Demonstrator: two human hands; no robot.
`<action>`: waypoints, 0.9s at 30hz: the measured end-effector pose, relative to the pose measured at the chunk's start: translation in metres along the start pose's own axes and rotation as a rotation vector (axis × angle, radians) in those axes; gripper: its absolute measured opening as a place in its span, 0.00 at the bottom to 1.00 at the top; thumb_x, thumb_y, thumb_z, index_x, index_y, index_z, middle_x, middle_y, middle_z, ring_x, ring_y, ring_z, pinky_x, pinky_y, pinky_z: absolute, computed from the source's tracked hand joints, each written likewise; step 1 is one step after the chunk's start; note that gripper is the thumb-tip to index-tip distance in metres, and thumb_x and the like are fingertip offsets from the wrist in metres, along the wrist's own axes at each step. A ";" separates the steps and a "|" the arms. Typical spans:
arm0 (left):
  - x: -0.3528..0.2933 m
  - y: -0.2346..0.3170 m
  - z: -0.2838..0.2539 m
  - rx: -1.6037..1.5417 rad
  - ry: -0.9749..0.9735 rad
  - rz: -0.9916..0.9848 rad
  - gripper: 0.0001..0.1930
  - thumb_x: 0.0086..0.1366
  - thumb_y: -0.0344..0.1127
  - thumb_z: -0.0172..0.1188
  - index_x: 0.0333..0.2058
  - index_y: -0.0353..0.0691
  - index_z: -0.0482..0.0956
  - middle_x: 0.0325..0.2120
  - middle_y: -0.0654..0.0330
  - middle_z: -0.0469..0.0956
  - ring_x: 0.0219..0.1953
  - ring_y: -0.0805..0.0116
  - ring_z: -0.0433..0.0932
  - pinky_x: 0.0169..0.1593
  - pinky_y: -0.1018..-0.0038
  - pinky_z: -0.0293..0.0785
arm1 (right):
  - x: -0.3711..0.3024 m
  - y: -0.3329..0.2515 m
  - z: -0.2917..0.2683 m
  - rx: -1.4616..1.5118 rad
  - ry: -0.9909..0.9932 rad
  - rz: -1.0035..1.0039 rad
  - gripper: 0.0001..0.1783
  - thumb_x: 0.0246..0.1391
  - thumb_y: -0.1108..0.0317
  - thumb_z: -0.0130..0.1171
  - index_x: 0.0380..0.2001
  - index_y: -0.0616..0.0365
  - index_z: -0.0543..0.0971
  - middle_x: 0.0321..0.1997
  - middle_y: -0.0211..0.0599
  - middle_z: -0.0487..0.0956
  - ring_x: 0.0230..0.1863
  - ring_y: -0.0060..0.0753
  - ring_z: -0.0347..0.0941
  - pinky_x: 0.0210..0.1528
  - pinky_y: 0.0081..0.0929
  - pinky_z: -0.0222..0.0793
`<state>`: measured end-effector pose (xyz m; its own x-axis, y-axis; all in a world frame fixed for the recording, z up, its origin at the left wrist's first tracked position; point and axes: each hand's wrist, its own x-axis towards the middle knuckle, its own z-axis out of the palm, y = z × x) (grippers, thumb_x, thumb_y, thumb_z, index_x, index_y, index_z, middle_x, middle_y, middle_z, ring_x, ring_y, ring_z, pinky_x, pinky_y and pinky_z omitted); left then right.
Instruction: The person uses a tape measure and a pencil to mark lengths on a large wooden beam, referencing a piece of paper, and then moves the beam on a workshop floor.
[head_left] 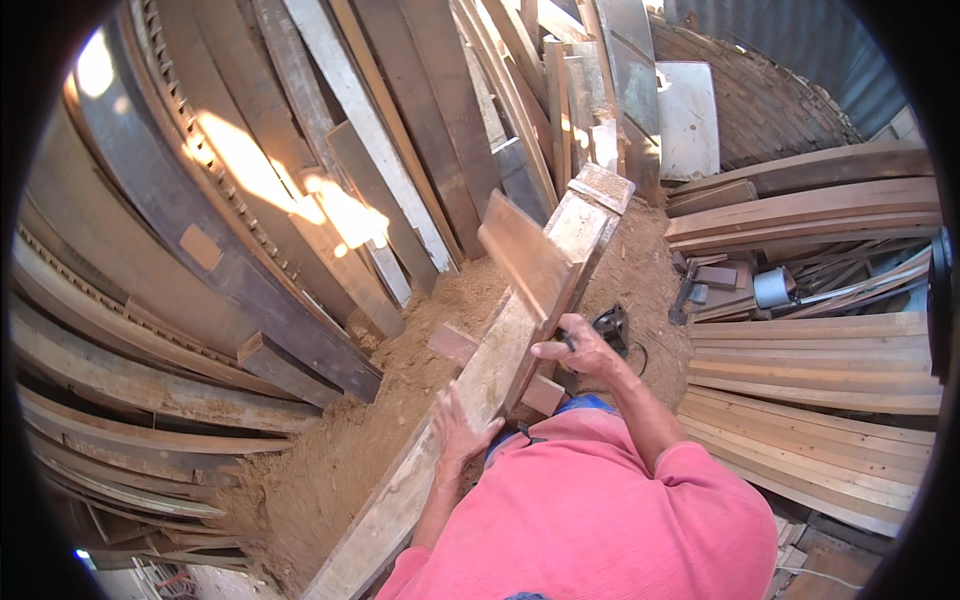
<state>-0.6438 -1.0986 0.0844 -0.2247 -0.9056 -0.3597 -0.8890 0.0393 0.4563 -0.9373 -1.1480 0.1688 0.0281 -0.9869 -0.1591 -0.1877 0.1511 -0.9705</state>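
A long, pale, worn timber beam [375, 515] runs diagonally from the lower left to the upper middle. My left hand [460, 425] lies on it with the fingers spread, holding nothing. My right hand [585, 350] is closed at the beam's right side, near the lower end of a flat brown board-like piece [530, 255]. A bit of something dark shows between its fingers; I cannot make out what it is. The brown piece sits tilted across the beam, its far end pointing up and left. A small wooden block [543, 394] juts out beneath the beam by my body.
Sawdust [325, 480] covers the ground around the beam. Tall planks [430, 130] lean along the left and back. Stacked boards [810, 430] lie at the right, with a white cylindrical container [772, 288] among offcuts. A black object [610, 328] with a cord lies beyond my right hand.
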 end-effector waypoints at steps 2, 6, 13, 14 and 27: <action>0.000 -0.025 0.024 0.294 -0.149 -0.141 0.69 0.39 0.68 0.70 0.71 0.48 0.34 0.68 0.33 0.38 0.69 0.31 0.39 0.67 0.38 0.30 | -0.002 -0.004 -0.038 -0.070 0.073 -0.008 0.18 0.49 0.60 0.68 0.38 0.63 0.81 0.32 0.34 0.81 0.37 0.27 0.74 0.42 0.28 0.71; 0.013 -0.039 0.045 0.501 -0.137 -0.160 0.70 0.34 0.61 0.74 0.71 0.56 0.35 0.64 0.35 0.48 0.65 0.35 0.49 0.64 0.39 0.41 | 0.002 -0.004 -0.102 -0.059 0.312 -0.072 0.16 0.52 0.59 0.66 0.35 0.62 0.81 0.31 0.34 0.80 0.36 0.28 0.75 0.43 0.30 0.71; 0.031 -0.055 0.020 0.331 -0.220 -0.008 0.71 0.28 0.55 0.77 0.71 0.62 0.41 0.54 0.38 0.59 0.56 0.38 0.59 0.60 0.46 0.55 | -0.009 0.030 -0.159 -0.132 0.688 -0.135 0.14 0.55 0.60 0.65 0.34 0.62 0.80 0.29 0.30 0.79 0.33 0.24 0.72 0.39 0.27 0.68; 0.036 -0.056 0.013 0.300 -0.243 0.022 0.70 0.28 0.54 0.77 0.71 0.61 0.42 0.53 0.39 0.60 0.56 0.38 0.60 0.60 0.48 0.56 | -0.014 0.035 -0.164 -0.089 0.668 -0.090 0.13 0.56 0.61 0.64 0.33 0.62 0.80 0.27 0.29 0.78 0.32 0.23 0.71 0.37 0.26 0.67; 0.105 -0.131 -0.014 -0.387 -0.641 0.023 0.71 0.28 0.39 0.77 0.71 0.53 0.39 0.69 0.45 0.52 0.71 0.46 0.48 0.72 0.62 0.41 | -0.053 0.125 -0.143 -0.046 0.615 0.209 0.20 0.52 0.52 0.66 0.30 0.61 0.81 0.27 0.31 0.78 0.31 0.22 0.70 0.36 0.28 0.67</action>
<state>-0.5453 -1.2043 -0.0017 -0.5357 -0.4778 -0.6963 -0.7038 -0.2030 0.6808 -1.1025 -1.0851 0.0820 -0.5778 -0.7919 -0.1976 -0.1708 0.3540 -0.9195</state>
